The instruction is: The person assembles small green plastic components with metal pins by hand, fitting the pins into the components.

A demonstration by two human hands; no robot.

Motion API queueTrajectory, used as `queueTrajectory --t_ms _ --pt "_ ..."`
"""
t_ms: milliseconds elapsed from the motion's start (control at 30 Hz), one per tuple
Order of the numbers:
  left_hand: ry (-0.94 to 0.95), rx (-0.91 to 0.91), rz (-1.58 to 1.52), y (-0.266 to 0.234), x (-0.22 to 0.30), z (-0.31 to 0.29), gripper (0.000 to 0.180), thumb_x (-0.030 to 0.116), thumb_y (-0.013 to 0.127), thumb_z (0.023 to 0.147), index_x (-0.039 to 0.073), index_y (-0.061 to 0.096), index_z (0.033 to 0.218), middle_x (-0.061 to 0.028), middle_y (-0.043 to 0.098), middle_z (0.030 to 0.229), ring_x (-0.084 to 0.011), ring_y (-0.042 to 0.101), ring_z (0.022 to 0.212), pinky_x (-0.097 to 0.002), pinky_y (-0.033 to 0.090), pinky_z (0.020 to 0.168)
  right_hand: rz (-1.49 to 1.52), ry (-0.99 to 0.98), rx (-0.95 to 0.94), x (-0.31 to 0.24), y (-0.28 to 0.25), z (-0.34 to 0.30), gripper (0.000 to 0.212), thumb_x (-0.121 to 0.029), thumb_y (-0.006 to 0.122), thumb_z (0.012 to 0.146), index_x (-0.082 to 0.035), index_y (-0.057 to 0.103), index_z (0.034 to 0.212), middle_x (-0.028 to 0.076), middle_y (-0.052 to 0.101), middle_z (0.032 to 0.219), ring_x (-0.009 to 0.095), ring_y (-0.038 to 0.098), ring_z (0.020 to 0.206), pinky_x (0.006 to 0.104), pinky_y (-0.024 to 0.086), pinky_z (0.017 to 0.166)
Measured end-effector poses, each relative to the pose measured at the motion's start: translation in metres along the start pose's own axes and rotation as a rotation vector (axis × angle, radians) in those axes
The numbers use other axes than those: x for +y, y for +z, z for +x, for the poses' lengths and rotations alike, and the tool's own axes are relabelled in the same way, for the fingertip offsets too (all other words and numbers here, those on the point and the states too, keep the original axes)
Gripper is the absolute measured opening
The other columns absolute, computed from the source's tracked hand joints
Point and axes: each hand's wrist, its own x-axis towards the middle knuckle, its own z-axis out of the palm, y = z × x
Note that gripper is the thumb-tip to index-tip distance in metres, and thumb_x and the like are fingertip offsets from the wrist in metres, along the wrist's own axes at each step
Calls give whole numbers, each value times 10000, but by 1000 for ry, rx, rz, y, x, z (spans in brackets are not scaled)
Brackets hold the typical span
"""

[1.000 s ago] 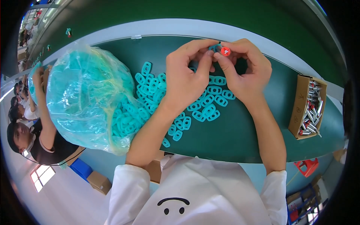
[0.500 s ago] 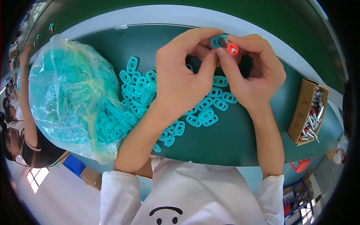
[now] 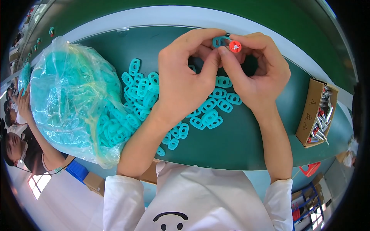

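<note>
My left hand (image 3: 187, 79) pinches a teal oval plastic piece with two openings (image 3: 217, 42) between thumb and fingers, above the far part of the table. Touching it, my right hand (image 3: 264, 73) grips a small part with a round red end (image 3: 235, 47) whose face shows bits of bare metal. The red end sits against the right side of the teal piece; my fingertips hide the joint, so I cannot tell whether it is inserted. Below and left of my hands lie loose teal pieces (image 3: 209, 104) of the same kind.
A large clear plastic bag (image 3: 73, 100) full of teal pieces spills open on the left. At right stands a cardboard box (image 3: 308, 113) of metal parts with red ends (image 3: 323, 119). Beyond the table runs a green surface (image 3: 154, 13) carrying small pieces. A co-worker (image 3: 34, 146) is at far left.
Both hands have shifted slightly left, and the red end has moved up and closer to the teal piece. The co-worker's arm has drawn back, with a teal bundle now by the hand.
</note>
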Motion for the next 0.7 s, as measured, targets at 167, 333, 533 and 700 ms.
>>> queueTrajectory --t_ms 167,333,533,700 --pt "-13 -2 -1 0 -1 -1 314 -139 575 890 -58 662 1181 -79 716 905 -91 677 811 -223 559 728 -4 -19 -3 1 0 0 180 24 786 741 -14 702 895 5 646 710 61 565 620 198 455 561" --pt "-39 48 -84 3 -3 -1 307 -124 611 808 -11 697 1080 -110 711 877 -159 698 704 -273 536 676 -11 -10 -11 0 -1 -2 178 24 785 724 -11 699 875 5 630 703 63 554 616 199 449 558" --pt "-11 61 -51 3 -2 -1 317 -133 600 804 -4 700 1076 -106 705 867 -159 694 697 -275 534 671 -7 -12 -10 1 -1 -2 179 26 783 711 -13 690 859 6 618 701 66 545 612 201 448 560" --pt "-29 59 -63 3 -1 -2 320 -131 606 804 3 700 1079 -102 702 865 -156 690 697 -272 530 673 -19 -23 -99 1 -6 -4 263 136 746 744 29 683 976 44 634 807 99 569 712 227 470 635"
